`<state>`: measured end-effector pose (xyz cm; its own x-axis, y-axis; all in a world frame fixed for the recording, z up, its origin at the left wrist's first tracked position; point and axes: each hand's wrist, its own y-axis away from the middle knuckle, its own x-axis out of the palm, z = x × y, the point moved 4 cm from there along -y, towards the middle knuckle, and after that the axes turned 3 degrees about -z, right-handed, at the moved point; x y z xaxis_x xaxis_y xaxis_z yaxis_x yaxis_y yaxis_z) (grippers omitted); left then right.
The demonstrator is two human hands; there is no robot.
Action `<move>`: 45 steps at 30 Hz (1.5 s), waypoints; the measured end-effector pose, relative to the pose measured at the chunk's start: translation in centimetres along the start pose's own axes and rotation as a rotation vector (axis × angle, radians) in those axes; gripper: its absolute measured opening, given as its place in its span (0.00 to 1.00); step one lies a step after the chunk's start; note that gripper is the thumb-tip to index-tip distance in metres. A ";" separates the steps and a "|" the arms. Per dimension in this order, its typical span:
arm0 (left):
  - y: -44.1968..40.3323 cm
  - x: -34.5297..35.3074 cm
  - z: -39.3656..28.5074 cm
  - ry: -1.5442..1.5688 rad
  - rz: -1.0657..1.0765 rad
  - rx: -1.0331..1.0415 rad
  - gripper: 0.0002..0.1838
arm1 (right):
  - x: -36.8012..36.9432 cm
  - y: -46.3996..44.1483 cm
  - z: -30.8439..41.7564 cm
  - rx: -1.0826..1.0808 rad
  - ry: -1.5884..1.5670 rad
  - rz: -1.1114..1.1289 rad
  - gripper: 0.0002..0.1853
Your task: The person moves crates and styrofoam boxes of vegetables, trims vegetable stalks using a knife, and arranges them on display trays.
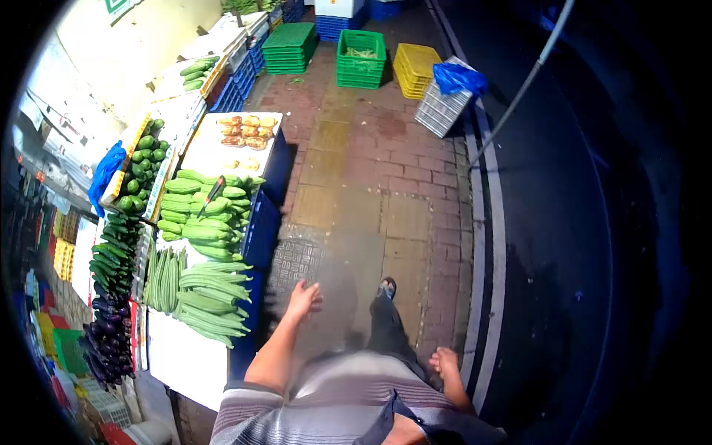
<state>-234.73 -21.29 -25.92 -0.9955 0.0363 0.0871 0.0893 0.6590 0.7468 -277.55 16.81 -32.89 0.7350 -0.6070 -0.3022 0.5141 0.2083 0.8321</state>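
Observation:
My left hand [304,300] hangs over the pavement beside the vegetable stall, its fingers loosely bent and apart, with nothing in it. Nearest to it are the long ridged gourds [211,297] piled at the stall's edge. On my other side, my right hand [445,361] swings low near the kerb, fingers slackly curled and no object visible in it. Pale green gourds [204,211] lie farther along the stall, with a dark-handled tool [213,194] resting on top. Behind them is a white board [200,148] with brownish root-like pieces [248,132].
Eggplants [111,337], cucumbers [115,252] and round green vegetables [144,167] fill the stall's left row. Ahead stand green crates [361,59], yellow crates [414,70] and a tilted grey crate [443,107] with a blue bag. A slanted pole [530,74] rises at the kerb.

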 end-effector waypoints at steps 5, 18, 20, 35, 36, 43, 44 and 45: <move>-5.1 -7.2 8.2 0.022 -0.312 -0.282 0.14 | 4.8 -10.4 22.3 -0.139 0.075 0.128 0.20; -13.8 3.9 -2.4 0.177 -0.468 -0.484 0.20 | 22.8 -25.2 60.9 -0.287 0.246 0.257 0.19; -21.3 3.6 -5.8 0.179 -0.410 -0.513 0.18 | 25.0 -27.3 63.5 -0.251 0.221 0.288 0.19; -42.4 33.3 -93.5 0.493 0.212 0.843 0.16 | 36.1 -43.2 90.0 -0.382 0.323 0.259 0.15; -40.1 35.2 -97.2 0.490 0.278 0.951 0.15 | 36.9 -46.9 91.0 -0.411 0.348 0.293 0.15; -34.9 42.9 -115.4 0.586 0.812 1.568 0.13 | 47.3 -53.1 116.0 -0.278 0.480 0.286 0.13; -35.5 43.2 -116.6 0.526 0.816 1.540 0.15 | 49.2 -53.3 120.3 -0.254 0.420 0.301 0.13; -36.3 43.5 -117.9 0.465 0.819 1.513 0.18 | 51.1 -55.0 123.8 -0.191 0.210 0.421 0.13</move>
<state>-277.68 -132.15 28.49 -0.6016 0.6596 0.4505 0.1394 0.6420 -0.7540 -323.01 -120.64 -36.54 0.9589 -0.2767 -0.0623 0.2113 0.5503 0.8078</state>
